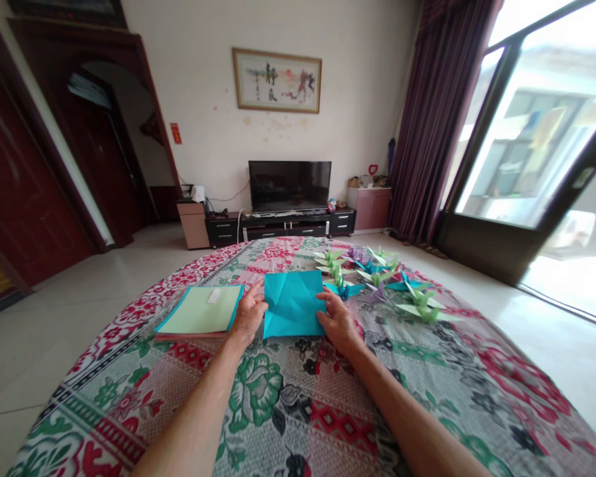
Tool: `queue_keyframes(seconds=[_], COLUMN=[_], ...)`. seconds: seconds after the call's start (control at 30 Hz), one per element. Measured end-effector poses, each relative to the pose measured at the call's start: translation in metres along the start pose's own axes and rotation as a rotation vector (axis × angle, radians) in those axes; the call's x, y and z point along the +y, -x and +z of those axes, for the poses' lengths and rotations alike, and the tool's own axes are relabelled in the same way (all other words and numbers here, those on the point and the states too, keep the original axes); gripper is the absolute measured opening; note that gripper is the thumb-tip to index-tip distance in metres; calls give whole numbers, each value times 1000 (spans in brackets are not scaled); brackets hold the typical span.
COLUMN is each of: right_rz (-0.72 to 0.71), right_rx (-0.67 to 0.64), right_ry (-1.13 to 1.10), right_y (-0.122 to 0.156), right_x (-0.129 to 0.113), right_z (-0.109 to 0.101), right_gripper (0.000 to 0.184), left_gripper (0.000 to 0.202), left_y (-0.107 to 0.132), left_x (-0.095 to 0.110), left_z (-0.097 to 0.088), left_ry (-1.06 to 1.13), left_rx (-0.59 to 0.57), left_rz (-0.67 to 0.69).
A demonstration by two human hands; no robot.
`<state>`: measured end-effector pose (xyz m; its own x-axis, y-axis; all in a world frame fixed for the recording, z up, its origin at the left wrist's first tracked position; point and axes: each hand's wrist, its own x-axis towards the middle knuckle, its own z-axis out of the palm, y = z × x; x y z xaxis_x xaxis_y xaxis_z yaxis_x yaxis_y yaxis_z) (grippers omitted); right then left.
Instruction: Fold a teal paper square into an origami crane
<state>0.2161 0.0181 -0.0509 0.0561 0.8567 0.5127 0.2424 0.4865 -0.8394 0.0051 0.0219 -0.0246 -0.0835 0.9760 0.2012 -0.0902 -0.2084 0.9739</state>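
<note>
A blue sheet of origami paper (294, 303) with crease lines across it is held up between my two hands, over the middle of the table. My left hand (251, 310) grips its left edge, thumb and fingers closed on it. At the right edge my right hand (338, 319) pinches the same sheet. Left of my left hand lies a stack of coloured paper (193, 310), light green on top with blue beneath, and a small white slip (213, 296) rests on it. Several folded paper cranes (377, 291), green, blue and purple, stand beyond my right hand.
The round table wears a patterned floral tablecloth (258, 397). Across the room a television (291, 185) stands on a low black cabinet (288, 225). A purple curtain (442, 132) hangs by the glass door at right, and dark red doors are at left.
</note>
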Motion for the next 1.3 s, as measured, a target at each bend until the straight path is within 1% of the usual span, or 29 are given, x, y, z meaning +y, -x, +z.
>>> queue_keyframes(seconds=[0.1,0.17,0.3,0.4,0.67,0.8,0.93,1.0,1.2,1.3], right_rz=[136,200,224,206,171,150,192,205,213,209], right_rx=[-67,-127,-260,-313,-308,-257,-227,-237,-261,-247], right_ry=[-104,-177,-256,-259,-258,-267,-425,-489,-478,-496], right_y=[1,2,2,2,1,1,0,-1,-1,-1], right_x=[-2,-6,-14,-14,-10,-10,-10,-9,-9,-11], right_z=[-1,-2,-5,-7,-10,-10,-7,-6,-6,-6], right_gripper=[32,34,46,52,59,64,80,83,79,76], left_gripper=[77,77,77,76,73,72,70,69,68,67], left_y=[1,1,1,2,2,1,2,3,3,3], left_x=[1,2,4,5,9,11,13,15,14,12], left_z=[-1,0,1,1,3,5,7,8,9,8], left_ry=[2,5,12,21,63,67,49,47,82,101], left_rx=[18,31,35,35,27,24,24,19,1,8], left_rz=[13,25,52,67,100,122,132,130,110,96])
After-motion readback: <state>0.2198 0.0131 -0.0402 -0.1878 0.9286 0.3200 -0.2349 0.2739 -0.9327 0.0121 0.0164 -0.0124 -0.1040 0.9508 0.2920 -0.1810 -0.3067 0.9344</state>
